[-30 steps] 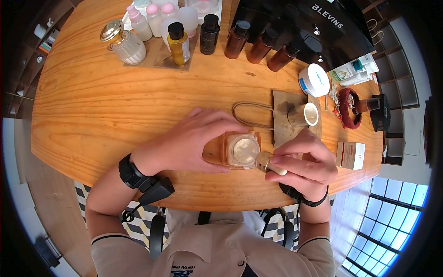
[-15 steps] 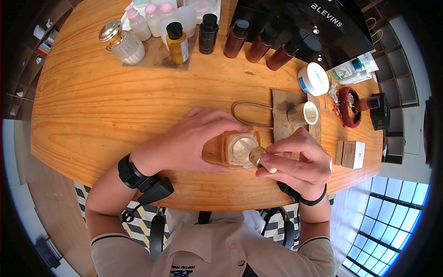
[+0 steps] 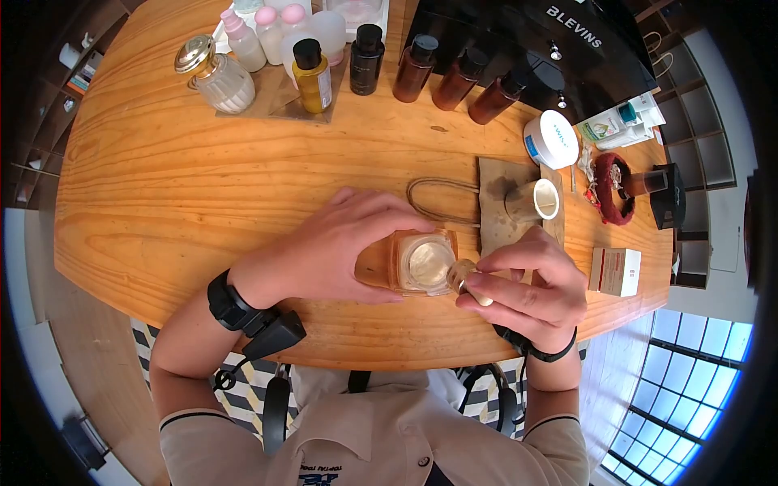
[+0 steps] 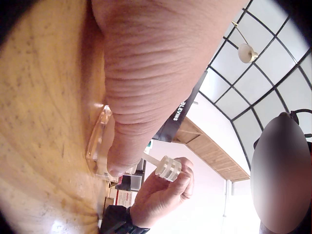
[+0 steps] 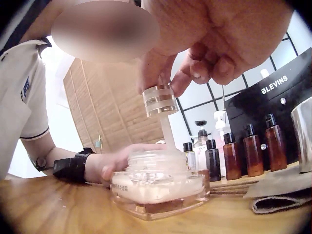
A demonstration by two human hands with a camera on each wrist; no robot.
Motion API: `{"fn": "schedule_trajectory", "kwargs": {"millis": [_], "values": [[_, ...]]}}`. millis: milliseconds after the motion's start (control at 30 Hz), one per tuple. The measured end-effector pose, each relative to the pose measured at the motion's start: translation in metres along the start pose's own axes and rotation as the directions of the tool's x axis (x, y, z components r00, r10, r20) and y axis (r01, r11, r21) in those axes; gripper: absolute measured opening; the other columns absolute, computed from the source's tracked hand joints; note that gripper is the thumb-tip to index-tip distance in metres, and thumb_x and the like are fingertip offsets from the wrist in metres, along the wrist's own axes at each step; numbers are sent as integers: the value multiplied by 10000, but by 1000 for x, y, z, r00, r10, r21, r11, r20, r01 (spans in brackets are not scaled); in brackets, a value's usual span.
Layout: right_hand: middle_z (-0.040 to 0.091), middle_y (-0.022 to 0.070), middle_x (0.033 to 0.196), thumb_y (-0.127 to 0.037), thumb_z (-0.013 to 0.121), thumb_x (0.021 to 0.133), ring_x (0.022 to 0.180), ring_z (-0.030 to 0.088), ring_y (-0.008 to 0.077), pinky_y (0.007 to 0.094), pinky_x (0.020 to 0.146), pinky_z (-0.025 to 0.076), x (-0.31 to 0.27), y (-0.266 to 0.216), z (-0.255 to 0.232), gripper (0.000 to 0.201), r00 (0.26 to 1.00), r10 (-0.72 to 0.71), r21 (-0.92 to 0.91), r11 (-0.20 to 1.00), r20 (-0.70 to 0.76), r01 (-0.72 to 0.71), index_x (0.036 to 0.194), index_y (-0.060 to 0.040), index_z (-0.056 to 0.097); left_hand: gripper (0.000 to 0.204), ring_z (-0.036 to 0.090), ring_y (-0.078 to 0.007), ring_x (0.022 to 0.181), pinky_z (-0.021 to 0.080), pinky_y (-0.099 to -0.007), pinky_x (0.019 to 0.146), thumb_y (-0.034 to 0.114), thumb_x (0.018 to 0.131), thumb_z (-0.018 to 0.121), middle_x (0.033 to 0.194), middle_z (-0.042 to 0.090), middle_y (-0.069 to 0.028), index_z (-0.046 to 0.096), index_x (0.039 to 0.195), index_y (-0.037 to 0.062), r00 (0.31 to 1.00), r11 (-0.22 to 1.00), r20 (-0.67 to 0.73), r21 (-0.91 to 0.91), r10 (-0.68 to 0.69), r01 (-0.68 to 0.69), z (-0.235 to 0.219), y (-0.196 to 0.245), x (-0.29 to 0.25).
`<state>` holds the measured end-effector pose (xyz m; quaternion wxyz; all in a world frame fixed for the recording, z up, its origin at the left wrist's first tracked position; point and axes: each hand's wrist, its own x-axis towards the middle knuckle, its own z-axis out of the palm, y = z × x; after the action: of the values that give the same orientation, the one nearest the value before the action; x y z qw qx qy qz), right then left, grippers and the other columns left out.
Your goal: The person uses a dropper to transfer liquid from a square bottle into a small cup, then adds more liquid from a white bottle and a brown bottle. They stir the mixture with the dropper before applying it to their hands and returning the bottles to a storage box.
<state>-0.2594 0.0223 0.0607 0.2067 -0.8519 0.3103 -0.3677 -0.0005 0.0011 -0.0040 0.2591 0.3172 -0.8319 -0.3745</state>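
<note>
On the table stands an open square jar [image 3: 395,261] of clear, peach-tinted glass with white cream inside. My left hand [image 3: 336,247] holds it from the left, thumb along the near side and fingers along the far side. The right hand [image 3: 531,283] pinches a small gold-banded cap [image 5: 160,100] between thumb and fingers. From that cap a pale flat stem [image 5: 168,131] slants down to the jar's mouth, its lower end hidden behind the rim in the right wrist view. In the left wrist view the banded cap [image 4: 168,168] shows beyond my left thumb.
Behind the jar lies a brown paper bag [image 3: 496,182] with a white-rimmed cup [image 3: 528,201] on it. A small white box [image 3: 616,272] stands at right. Several bottles [image 3: 416,69] line the back beside a black case [image 3: 519,32]; a white tub [image 3: 551,139] sits before it.
The right hand moved the cap left over the jar's mouth, then back slightly to the right, near the rim. My left hand and the jar have stayed put.
</note>
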Motion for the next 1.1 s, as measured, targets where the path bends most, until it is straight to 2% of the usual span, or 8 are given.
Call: {"fn": "schedule_trajectory", "kwargs": {"millis": [333, 833, 1100], "values": [[660, 4, 858, -102, 910, 650, 708, 613, 160, 306, 587, 452, -1, 4, 2, 265, 998, -62, 16, 998, 22, 62, 881, -92, 779, 717, 523, -271, 1226, 368, -406, 1056, 288, 689, 902, 1302, 584, -49, 600, 1330, 178, 1000, 1000, -6, 2, -9, 9, 0, 1, -1], [700, 35, 893, -141, 910, 664, 706, 589, 143, 281, 565, 422, 1, 6, 5, 313, 1000, 2, 198, 980, 24, -7, 945, -77, 786, 711, 531, -259, 1222, 359, -405, 1057, 291, 695, 892, 1290, 592, -52, 599, 1330, 162, 1000, 1000, -5, -5, 10, -10, 0, 0, 0], [689, 31, 873, -129, 908, 668, 701, 604, 155, 288, 561, 422, 2, 7, 6, 301, 999, -33, 186, 982, 31, 26, 935, -66, 784, 710, 537, -260, 1214, 366, -404, 1050, 282, 688, 892, 1287, 595, -55, 602, 1323, 154, 1000, 1000, 13, -4, -3, 3, -2, 1, 1]]}}
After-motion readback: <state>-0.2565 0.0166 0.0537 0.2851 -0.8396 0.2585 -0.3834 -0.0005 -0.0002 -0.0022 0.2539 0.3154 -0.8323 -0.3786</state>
